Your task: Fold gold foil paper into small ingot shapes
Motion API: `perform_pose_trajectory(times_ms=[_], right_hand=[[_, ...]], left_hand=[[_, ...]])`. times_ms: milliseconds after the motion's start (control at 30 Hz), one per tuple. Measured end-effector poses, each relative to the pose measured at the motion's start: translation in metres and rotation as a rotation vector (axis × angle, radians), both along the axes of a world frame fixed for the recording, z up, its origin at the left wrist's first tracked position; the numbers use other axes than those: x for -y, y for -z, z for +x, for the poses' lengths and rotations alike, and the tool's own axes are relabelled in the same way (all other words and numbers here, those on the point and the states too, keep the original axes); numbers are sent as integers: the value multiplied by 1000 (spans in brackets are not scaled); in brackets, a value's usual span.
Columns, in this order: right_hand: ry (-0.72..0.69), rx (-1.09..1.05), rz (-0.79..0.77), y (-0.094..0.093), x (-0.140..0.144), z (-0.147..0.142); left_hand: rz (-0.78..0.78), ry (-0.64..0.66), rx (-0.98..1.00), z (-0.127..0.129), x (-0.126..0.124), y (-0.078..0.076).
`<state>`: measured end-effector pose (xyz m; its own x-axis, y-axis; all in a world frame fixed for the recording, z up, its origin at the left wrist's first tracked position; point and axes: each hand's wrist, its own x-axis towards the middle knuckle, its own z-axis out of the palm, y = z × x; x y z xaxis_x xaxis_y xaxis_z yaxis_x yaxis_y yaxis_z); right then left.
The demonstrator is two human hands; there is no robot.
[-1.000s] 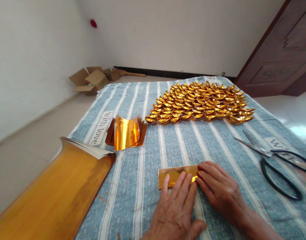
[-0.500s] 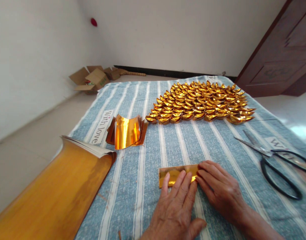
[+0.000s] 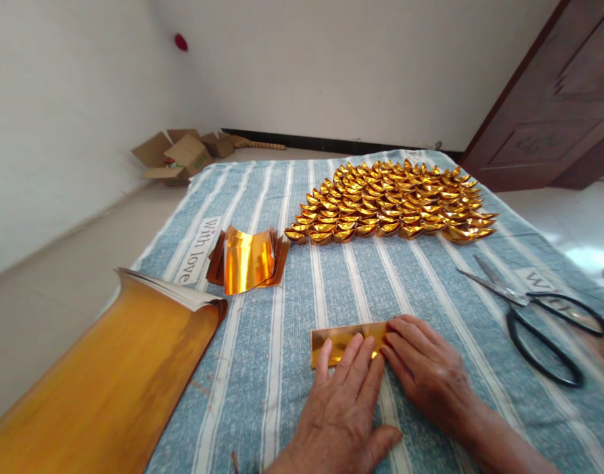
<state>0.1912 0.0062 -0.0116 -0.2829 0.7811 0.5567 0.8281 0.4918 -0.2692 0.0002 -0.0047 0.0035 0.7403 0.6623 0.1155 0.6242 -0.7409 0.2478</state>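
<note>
A strip of folded gold foil paper [image 3: 322, 337] lies flat on the striped cloth in front of me. My left hand [image 3: 344, 401] rests flat across it, fingers spread and pressing its front part. At the strip's right end is my right hand [image 3: 425, 368], its fingers close together and bent over the edge; its thumb is hidden. Beyond the hands stand rows of folded gold paper ingots [image 3: 391, 204]. A small stack of curled gold foil sheets [image 3: 250, 260] sits left of them.
Black-handled scissors [image 3: 524, 303] lie partly open at the right. On the left a thick stack of large gold paper [image 3: 104, 368] reaches over the table edge. The blue striped cloth [image 3: 252, 395] covers the table. An open cardboard box [image 3: 174, 158] stands on the floor behind.
The whole view has shifted slightly. Both hands keep nearly the same place on the folded gold foil paper.
</note>
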Motion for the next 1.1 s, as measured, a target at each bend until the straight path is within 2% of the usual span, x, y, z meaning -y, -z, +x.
perform_pose_trajectory(times_ms=[133, 367, 700, 1100], right_hand=[[28, 15, -14, 0, 1, -3], [62, 24, -32, 1, 0, -9], [58, 41, -46, 2, -1, -12], [91, -31, -160, 1, -1, -13]], left_hand=[[-99, -21, 4, 1, 0, 0], [-262, -32, -15, -3, -3, -11], [-319, -29, -16, -11, -9, -17], [-251, 0, -56, -12, -14, -19]])
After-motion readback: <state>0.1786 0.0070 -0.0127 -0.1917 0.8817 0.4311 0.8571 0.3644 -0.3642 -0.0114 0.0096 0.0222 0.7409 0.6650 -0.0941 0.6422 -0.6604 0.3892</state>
